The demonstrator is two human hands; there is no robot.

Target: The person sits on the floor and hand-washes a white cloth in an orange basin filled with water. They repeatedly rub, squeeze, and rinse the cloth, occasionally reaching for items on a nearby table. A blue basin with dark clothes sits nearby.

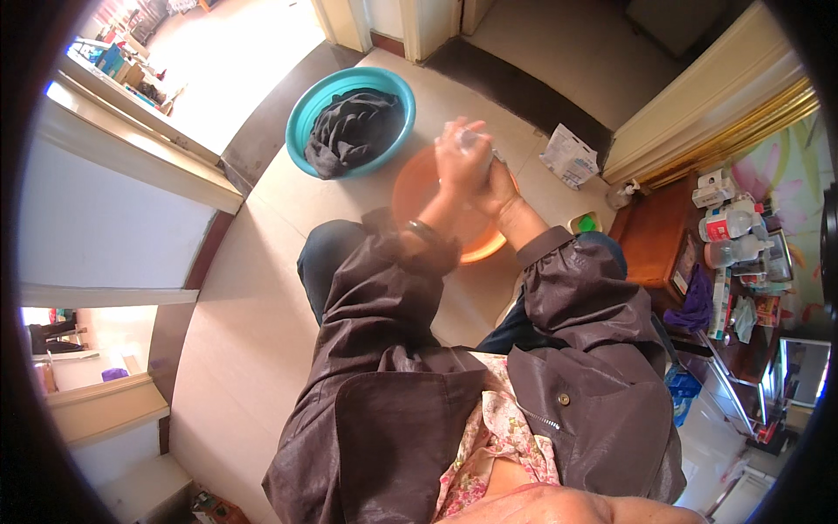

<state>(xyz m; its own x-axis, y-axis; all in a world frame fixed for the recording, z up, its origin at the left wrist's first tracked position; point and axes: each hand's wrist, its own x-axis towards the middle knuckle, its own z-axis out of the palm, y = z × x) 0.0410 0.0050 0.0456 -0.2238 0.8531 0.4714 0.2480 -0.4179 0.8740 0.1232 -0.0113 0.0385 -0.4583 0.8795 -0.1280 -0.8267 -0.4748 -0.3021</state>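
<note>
Above an orange plastic basin (481,253) on the floor, my two hands are pressed together. My left hand (463,157) is the one on the left in the view, blurred, with a pale, whitish spot between its fingers that is too unclear to name. My right hand (503,190) lies against it, its fingers mostly hidden. Whether either hand holds something small cannot be told. Beyond them to the left stands a teal plastic basin (296,147) with dark wet-looking cloth (357,128) heaped inside.
A white printed packet (571,157) and a pump bottle (622,194) stand at the right, near a small container with a green item (586,223). A wooden cabinet (645,229) stands beside them, bottles beyond it. Door frames edge the floor.
</note>
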